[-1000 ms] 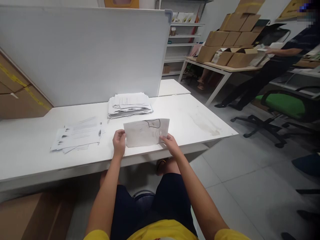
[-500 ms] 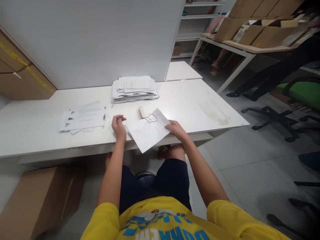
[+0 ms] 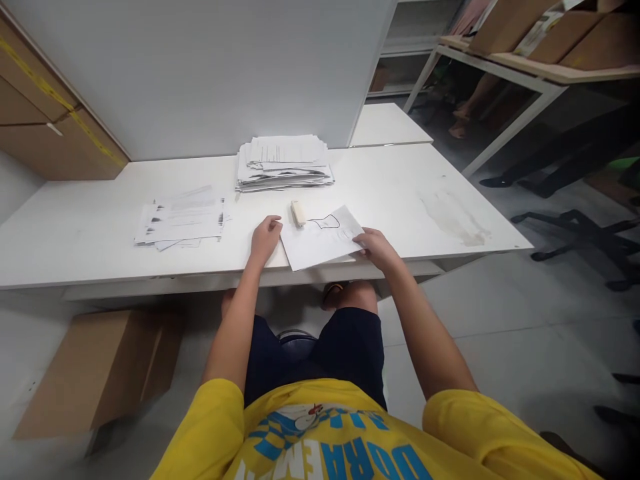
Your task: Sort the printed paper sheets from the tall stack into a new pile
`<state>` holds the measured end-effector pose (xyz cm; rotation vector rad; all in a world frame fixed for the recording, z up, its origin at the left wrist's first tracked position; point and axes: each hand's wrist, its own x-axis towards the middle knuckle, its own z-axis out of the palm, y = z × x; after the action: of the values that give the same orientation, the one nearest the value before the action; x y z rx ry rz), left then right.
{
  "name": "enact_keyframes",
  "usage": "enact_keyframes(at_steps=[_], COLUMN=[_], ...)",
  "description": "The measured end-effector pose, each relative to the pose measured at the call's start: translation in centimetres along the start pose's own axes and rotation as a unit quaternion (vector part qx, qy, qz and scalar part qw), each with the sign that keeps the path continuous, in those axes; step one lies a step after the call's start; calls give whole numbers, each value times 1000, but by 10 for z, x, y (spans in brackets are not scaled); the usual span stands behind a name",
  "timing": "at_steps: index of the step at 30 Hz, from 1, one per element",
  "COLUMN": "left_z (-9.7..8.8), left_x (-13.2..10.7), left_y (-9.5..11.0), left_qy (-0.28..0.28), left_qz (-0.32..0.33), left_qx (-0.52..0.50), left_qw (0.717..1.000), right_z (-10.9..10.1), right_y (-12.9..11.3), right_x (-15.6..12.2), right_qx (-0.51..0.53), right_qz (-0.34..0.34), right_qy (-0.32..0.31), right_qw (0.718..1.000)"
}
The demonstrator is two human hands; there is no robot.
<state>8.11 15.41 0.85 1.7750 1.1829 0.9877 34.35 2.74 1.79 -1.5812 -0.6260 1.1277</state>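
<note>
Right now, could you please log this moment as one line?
left hand: beside sheet, on table | right hand: holding folded sheet edge | eraser-like block: at sheet's corner

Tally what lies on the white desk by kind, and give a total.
Folded sheet under the left hand and right hand: 1
Paper piles: 2, a thick stack and a loose spread
Small cream block, perhaps an eraser: 1
Total: 4
</note>
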Motion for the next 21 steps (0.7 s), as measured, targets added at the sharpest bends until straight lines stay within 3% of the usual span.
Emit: enact_keyframes(at_steps=[4, 7, 10, 12, 21], left_z=[2, 5, 10, 12, 16], left_x=[-4, -9, -14, -14, -11], left_y=[0, 6, 14, 17, 11], left_qy=[-7, -88, -177, -202, -155], left_qz=[171, 270, 273, 255, 210], left_qx=[97, 183, 247, 268, 259], left_qw=[980, 941, 913, 907, 930], right_z=[7, 12, 14, 14, 8], right_y=[6, 10, 12, 13, 20], right_x=[1, -1, -1, 0, 0], right_qx=[-8, -43, -66, -72, -31], right_qz=[-32, -61, -68, -68, -97], right_qy=[50, 87, 102, 101, 87], right_qw=[998, 993, 990, 990, 991])
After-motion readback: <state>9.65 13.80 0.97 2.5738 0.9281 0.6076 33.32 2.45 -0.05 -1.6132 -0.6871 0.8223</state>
